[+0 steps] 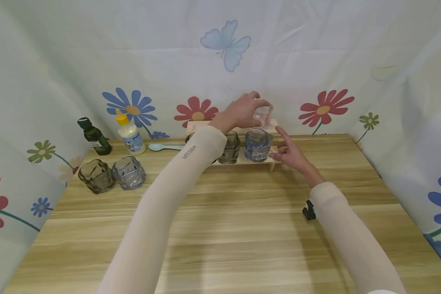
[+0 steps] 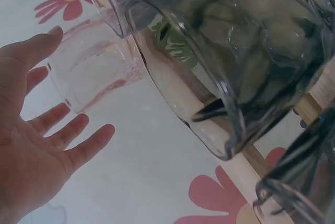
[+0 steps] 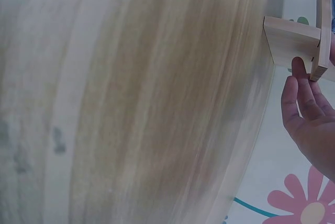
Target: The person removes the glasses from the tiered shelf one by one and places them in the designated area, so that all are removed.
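My left hand [image 1: 242, 111] reaches over the upper tier of a small wooden two-tier rack [image 1: 196, 128], its thumb and fingers around the rim of a clear pink glass [image 1: 266, 118]. In the left wrist view, that pink glass [image 2: 97, 67] lies between thumb and spread fingers. My right hand [image 1: 293, 154] grips the rack's right end; in the right wrist view its fingers and thumb lie on either side of a board [image 3: 324, 51]. On the lower tier stand a blue glass [image 1: 258, 147] and a dark grey glass [image 1: 230, 149]. My left sleeve hides another glass's body.
At the left of the table [image 1: 220, 237] stand a brown-tinted glass [image 1: 96, 177], a pale blue glass [image 1: 129, 173], a green bottle [image 1: 97, 141] and a yellow-capped bottle [image 1: 133, 139]. A light blue spoon [image 1: 165, 147] lies behind. A small black object [image 1: 308, 211] sits near the right sleeve.
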The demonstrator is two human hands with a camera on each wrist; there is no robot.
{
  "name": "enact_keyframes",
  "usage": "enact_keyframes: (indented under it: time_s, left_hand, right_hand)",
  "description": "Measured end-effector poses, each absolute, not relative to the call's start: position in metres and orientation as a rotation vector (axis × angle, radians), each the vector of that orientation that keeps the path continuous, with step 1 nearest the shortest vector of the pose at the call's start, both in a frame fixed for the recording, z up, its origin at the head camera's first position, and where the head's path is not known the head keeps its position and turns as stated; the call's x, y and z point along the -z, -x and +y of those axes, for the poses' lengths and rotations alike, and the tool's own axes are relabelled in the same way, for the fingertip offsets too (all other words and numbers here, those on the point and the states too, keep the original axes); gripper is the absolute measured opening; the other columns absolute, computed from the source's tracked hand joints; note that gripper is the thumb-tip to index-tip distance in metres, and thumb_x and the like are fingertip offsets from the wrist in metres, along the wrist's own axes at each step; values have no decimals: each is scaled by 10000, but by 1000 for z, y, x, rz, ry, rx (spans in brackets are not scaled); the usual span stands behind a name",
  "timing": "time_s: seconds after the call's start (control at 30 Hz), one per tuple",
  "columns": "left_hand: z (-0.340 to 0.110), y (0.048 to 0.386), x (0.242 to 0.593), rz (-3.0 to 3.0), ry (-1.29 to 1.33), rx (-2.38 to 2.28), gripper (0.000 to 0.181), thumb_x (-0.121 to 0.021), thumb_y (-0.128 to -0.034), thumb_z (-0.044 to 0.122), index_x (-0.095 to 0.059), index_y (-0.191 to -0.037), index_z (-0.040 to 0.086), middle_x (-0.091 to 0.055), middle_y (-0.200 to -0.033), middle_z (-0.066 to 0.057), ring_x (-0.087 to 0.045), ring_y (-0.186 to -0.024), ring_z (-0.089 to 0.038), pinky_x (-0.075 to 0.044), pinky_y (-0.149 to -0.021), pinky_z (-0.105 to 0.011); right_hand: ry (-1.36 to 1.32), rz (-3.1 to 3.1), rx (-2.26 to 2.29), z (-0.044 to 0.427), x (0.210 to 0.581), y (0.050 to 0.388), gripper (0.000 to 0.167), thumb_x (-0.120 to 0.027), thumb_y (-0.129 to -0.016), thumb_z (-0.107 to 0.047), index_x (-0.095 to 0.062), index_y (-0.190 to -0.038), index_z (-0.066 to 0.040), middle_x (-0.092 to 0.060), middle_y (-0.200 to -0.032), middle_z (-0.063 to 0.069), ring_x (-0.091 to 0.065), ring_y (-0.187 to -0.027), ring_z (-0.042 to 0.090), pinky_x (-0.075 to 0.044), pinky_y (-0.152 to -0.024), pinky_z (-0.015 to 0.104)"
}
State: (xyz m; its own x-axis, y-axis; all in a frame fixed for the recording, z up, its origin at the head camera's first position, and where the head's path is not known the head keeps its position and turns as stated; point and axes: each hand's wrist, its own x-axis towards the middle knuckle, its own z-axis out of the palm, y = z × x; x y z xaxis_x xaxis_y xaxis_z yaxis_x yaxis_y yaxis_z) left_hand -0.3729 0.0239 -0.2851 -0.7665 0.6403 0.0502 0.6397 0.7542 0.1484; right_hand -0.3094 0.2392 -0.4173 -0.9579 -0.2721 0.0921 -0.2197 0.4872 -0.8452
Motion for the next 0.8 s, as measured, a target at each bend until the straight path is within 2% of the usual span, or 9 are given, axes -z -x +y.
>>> enact_keyframes:
  time_s: [0.13, 0.23, 0.37, 0.53, 0.8]
  left_hand:
    - [27, 373, 287, 2929, -1073, -205, 616, -678, -909, 332, -465, -1487, 307, -317, -1590, -120, -362, -1427, -338, -416, -1108, -495]
    - [30, 375, 288, 2928, -1073, -177, 627, -672, -911, 340, -453, -1496, 302, -305, -1600, -122, -351, -1439, -345, -399, -1125, -492]
    - [35, 379, 287, 2919, -1079, -117, 657, -665, -915, 336, -418, -1522, 296, -284, -1615, -119, -328, -1458, -349, -397, -1126, -499]
    - [41, 381, 288, 2890, -1059, -66, 731, -693, -912, 351, -352, -1557, 309, -246, -1635, -112, -280, -1484, -346, -409, -1112, -515]
    - [47, 383, 288, 2882, -1020, -79, 712, -682, -911, 310, -364, -1548, 319, -267, -1618, -103, -291, -1471, -328, -431, -1088, -510]
  right_hand:
    - [443, 2649, 1491, 231, 399, 295, 900, -669, -921, 10, -96, -1608, -84, -293, -1539, 343, -474, -1276, 542, -488, -944, 560]
    - [436, 2653, 1486, 230, 393, 292, 890, -667, -919, 19, -103, -1603, -66, -324, -1504, 369, -490, -1251, 545, -503, -914, 518]
    - [426, 2652, 1497, 235, 404, 301, 922, -681, -919, -7, -88, -1615, -127, -329, -1504, 359, -504, -1243, 523, -516, -888, 480]
    - [436, 2679, 1489, 242, 422, 314, 959, -706, -916, -57, -77, -1623, -214, -323, -1530, 305, -515, -1246, 486, -517, -904, 502]
    - [438, 2690, 1487, 242, 425, 315, 955, -709, -913, -53, -98, -1621, -247, -339, -1530, 272, -524, -1234, 469, -498, -928, 540]
